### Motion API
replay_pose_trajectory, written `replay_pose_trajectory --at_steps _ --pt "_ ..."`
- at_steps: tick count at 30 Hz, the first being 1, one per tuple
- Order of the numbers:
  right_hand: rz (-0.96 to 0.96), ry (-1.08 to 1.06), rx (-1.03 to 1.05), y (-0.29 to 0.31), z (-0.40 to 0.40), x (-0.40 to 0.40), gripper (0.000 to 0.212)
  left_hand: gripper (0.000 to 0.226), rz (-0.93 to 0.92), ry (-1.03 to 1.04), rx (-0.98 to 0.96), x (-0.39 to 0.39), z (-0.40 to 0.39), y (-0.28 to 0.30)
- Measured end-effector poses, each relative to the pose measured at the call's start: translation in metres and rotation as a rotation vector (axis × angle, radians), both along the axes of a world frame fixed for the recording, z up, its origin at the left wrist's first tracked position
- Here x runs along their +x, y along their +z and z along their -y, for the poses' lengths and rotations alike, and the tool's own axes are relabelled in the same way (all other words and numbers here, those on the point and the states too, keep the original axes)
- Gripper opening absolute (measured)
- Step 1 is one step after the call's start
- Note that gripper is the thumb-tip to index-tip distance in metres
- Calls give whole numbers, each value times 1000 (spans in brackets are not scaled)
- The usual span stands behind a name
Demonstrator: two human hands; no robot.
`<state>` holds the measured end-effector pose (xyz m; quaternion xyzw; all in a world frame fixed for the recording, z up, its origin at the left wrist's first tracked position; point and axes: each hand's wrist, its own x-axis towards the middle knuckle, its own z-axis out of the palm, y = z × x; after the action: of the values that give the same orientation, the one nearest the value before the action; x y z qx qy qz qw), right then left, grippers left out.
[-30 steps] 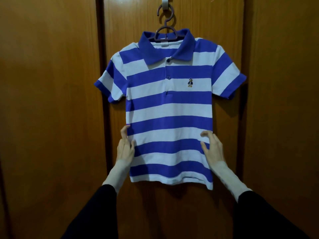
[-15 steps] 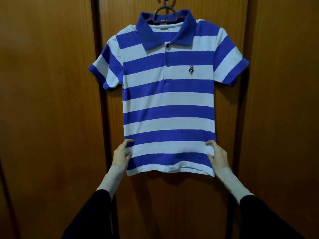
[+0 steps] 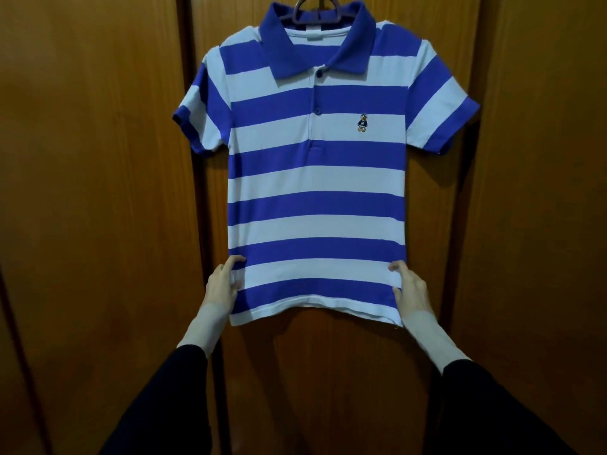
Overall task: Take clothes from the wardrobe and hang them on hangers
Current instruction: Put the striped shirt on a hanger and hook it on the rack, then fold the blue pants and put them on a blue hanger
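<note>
Item: blue-and-white striped polo shirt [image 3: 317, 178], on a dark hanger [image 3: 317, 11] against a wooden wardrobe door [image 3: 92, 192] — hook cut off by the top edge. Left hand [image 3: 221, 285] pinches the lower side seam, thumb in front, remaining fingers hidden behind the cloth. Right hand [image 3: 410, 289] grips the opposite seam likewise. The hem hangs just below both thumbs; small chest emblem [image 3: 362, 123] too small to make out — black sleeves run off frame.

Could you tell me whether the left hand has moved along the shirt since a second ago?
Yes. The left hand has slid down the polo shirt, from several stripes above the hem to its bottom stripes, now pinching the side edge.
</note>
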<state>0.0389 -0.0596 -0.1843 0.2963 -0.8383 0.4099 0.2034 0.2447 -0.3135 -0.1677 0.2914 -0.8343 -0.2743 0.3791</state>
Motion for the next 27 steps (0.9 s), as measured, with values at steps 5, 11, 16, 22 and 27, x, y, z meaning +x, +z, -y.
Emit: replay_pose_trajectory --at_steps 5,11,16,22,27 --pt "22 -7 -15 19 -5 0 46 39 61 64 -29 -11 -10 21" --pt "25 24 -4 35 -33 -1 41 46 -21 243 -123 -29 -63 38" --pt "56 31 -1 31 -77 3 44 61 -17 223 -255 -58 -138 29" --pt "113 4 97 13 -162 -1 44 57 44 -125 -214 -101 -251 4" --pt "196 -100 168 -6 -245 1 46 57 113 -382 -157 -139 -336 -18"
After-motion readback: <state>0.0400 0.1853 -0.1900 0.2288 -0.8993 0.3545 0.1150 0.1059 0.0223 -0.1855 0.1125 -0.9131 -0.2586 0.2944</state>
